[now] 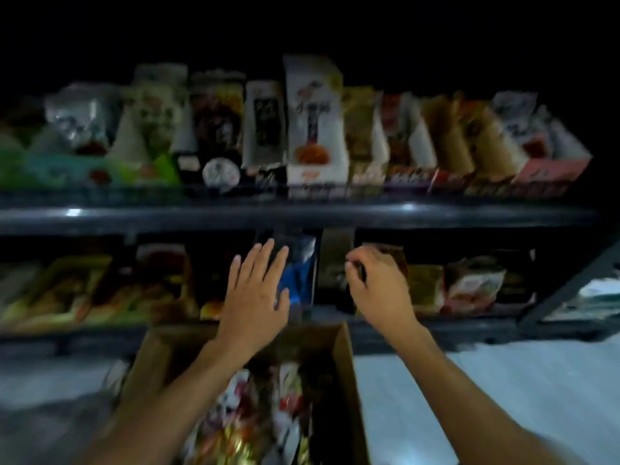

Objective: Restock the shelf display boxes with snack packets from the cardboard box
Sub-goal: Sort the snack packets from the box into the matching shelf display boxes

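An open cardboard box [345,357] with several colourful snack packets [255,411] stands on the floor below me. My left hand [255,293] reaches to the lower shelf, fingers spread flat against a blue and black packet [300,273] that stands upright there. My right hand [379,286] is beside it at the same shelf, fingers curled on something small and dark that I cannot make out. Display boxes [318,176] full of packets line the upper shelf.
The dark shelf rail [436,213] divides the upper and lower rows. Yellow and orange packets [67,297] fill the lower shelf at the left, pink and brown ones [469,283] at the right. Pale floor [486,380] lies right of the box. The picture is dim and blurred.
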`<state>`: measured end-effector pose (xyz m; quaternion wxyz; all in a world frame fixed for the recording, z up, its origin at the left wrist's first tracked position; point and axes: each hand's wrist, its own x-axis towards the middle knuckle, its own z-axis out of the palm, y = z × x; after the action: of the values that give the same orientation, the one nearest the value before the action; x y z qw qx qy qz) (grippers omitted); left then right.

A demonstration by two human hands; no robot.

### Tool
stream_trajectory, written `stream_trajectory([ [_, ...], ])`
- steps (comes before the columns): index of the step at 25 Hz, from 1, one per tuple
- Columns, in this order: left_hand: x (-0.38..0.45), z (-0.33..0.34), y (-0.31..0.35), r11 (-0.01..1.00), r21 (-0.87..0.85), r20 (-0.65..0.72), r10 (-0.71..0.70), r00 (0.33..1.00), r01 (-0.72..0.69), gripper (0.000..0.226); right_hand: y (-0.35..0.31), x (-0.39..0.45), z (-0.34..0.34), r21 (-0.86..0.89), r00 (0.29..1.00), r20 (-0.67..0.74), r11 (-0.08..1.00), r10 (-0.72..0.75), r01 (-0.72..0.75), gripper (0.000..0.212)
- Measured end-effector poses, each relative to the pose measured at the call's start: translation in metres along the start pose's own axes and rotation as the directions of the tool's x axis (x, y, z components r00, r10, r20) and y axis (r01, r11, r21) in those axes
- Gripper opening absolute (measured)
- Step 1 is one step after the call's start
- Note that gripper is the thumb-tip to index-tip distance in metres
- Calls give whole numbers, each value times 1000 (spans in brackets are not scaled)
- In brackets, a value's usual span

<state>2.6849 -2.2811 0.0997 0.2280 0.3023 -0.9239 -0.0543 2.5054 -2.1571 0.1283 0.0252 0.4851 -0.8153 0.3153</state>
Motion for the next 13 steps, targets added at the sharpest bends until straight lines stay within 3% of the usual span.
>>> stream_trajectory([
  [1,-36,12,-21,993,-62,111,-98,989,105,62,-13,-18,28,32,979,205,999,7,-13,20],
  [3,-107,40,-61,928,-115,378,-288,880,354,55,-19,-61,93,30,842,538,997,41,-67,20],
  [5,-167,65,-94,854,0,691,-376,617,521,50,-10,-118,147,-32,664,742,994,93,-103,26],
  [7,-212,83,-113,866,155,903,-319,287,475,49,5,-165,180,-149,394,906,988,156,-48,34],
  [8,-227,87,-118,896,181,949,-267,166,406,50,13,-176,190,-204,283,938,979,200,-15,34],
  [9,-235,90,-122,918,179,969,-227,101,353,49,20,-177,195,-226,241,946,974,217,11,33],
  [10,-237,93,-126,926,171,975,-208,75,336,46,30,-174,202,-244,229,944,970,235,11,32],
  [11,-236,96,-129,918,164,975,-207,84,362,44,38,-170,207,-229,263,938,973,227,-22,35],
  [13,-229,104,-134,875,140,957,-240,163,463,40,52,-163,221,-269,315,911,962,266,-33,35],
])
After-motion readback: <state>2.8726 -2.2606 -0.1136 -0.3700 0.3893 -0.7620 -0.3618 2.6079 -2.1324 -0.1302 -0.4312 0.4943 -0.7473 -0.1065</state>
